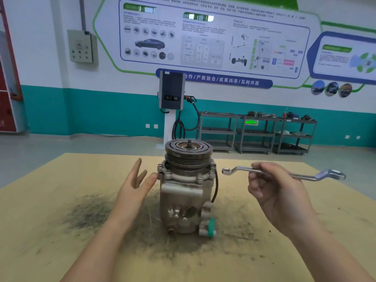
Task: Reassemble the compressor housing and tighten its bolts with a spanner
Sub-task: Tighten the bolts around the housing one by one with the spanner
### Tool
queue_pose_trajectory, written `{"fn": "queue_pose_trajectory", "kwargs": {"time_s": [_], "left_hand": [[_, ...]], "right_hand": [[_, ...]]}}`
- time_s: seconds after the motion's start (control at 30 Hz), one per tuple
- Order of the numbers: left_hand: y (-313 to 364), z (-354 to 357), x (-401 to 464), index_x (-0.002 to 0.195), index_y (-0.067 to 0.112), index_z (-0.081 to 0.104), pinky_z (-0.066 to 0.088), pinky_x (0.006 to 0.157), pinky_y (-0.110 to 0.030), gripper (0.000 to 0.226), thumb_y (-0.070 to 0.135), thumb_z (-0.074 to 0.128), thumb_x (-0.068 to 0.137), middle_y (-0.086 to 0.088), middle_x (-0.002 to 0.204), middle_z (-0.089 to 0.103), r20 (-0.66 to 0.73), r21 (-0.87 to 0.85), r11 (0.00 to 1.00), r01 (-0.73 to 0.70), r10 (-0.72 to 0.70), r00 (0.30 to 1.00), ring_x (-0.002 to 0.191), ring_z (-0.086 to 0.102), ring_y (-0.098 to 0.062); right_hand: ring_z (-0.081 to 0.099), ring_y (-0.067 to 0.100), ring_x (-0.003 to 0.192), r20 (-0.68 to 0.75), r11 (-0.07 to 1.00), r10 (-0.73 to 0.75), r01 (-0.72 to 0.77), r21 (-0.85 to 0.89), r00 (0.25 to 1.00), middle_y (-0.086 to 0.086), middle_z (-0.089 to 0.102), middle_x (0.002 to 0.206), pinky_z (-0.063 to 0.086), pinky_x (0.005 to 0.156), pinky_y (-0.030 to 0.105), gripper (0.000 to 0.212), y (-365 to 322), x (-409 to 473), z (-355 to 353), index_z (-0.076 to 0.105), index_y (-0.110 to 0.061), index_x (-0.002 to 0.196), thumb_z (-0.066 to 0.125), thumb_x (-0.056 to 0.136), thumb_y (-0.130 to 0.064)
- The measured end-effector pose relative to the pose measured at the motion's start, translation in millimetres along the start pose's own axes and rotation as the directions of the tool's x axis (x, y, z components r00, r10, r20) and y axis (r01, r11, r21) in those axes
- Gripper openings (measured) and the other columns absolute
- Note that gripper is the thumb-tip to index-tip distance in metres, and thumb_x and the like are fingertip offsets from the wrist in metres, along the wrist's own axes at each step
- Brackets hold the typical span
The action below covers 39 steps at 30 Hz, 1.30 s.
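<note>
We stood the compressor (187, 192) pulley-up at the table's (40, 220) centre, steadying its nine o'clock side with our left hand's (134, 186) spread fingers, while our right hand (272, 192), at three o'clock, gripped the spanner (284, 174), ready for the flange bolts.

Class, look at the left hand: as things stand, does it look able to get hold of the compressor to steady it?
Probably yes. The left hand is open beside the compressor, fingertips about at its flange, with nothing between them. The spanner is off on the other side.
</note>
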<state>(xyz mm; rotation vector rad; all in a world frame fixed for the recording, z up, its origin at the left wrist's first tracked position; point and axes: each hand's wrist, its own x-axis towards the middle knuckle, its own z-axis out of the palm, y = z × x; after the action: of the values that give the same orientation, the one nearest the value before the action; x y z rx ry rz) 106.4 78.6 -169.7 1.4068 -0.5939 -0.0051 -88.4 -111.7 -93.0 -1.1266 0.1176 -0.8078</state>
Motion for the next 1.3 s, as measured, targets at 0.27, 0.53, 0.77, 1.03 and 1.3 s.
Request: {"fn": "queue_pose_trajectory", "kwargs": {"time_s": [0.27,0.53,0.77,1.03,1.3], "left_hand": [[11.2,23.8,-10.6,0.128,0.053,0.034,0.052,0.085,-0.017,0.102,0.069,0.087,0.042,0.030,0.115,0.065,0.221,0.055,0.998,0.019,-0.031,0.975,0.107,0.062,0.008],[12.8,54.4,-34.3,0.125,0.049,0.032,0.050,0.102,-0.033,0.103,0.078,0.079,0.038,0.019,0.128,0.050,-0.011,0.142,0.990,-0.024,0.026,1.000,0.120,0.052,-0.004],[11.6,57.6,-33.9,0.147,0.040,0.024,0.036,0.115,-0.045,0.103,0.072,0.070,0.060,0.015,0.135,0.034,-0.046,0.209,0.973,-0.094,0.106,0.993,0.135,0.035,-0.013],[9.9,51.3,-29.7,0.136,0.046,0.029,0.035,0.116,-0.043,0.100,0.074,0.071,0.050,0.027,0.128,0.030,0.009,0.211,0.969,-0.132,0.133,0.991,0.134,0.034,-0.009],[6.3,51.9,-27.8,0.136,0.055,0.029,0.047,0.106,-0.047,0.109,0.078,0.083,0.044,0.011,0.139,0.047,0.066,0.093,0.989,-0.115,0.109,0.992,0.130,0.050,-0.015]], "right_hand": [[0.055,0.015,0.045,0.153,0.999,0.030,-0.034,0.027,0.988,0.017,0.063,0.062,0.041,0.040,0.019,0.019,21.8,2.8,21.3,0.047,-0.007,0.076,0.065,0.071,-0.009],[0.044,0.015,0.040,0.199,0.991,0.118,-0.105,-0.078,0.973,0.016,0.056,0.057,0.032,0.036,0.019,0.025,9.3,17.2,8.1,0.044,-0.012,0.060,0.067,0.069,-0.006],[0.032,0.011,0.039,0.178,0.954,0.298,-0.287,-0.085,0.938,0.005,0.042,0.053,0.022,0.036,0.018,0.019,11.8,38.2,5.6,0.039,-0.012,0.064,0.054,0.074,-0.008],[0.039,0.018,0.044,0.020,0.959,-0.256,0.257,-0.120,0.966,0.004,0.045,0.053,0.030,0.044,0.024,0.023,48.7,-16.1,11.6,0.049,-0.017,0.068,0.054,0.085,-0.001],[0.052,0.004,0.054,0.458,0.230,-0.698,0.777,-0.586,0.551,-0.006,0.060,0.063,0.038,0.052,0.008,0.008,63.3,-32.2,33.8,0.062,-0.018,0.079,0.065,0.086,-0.021]]}}
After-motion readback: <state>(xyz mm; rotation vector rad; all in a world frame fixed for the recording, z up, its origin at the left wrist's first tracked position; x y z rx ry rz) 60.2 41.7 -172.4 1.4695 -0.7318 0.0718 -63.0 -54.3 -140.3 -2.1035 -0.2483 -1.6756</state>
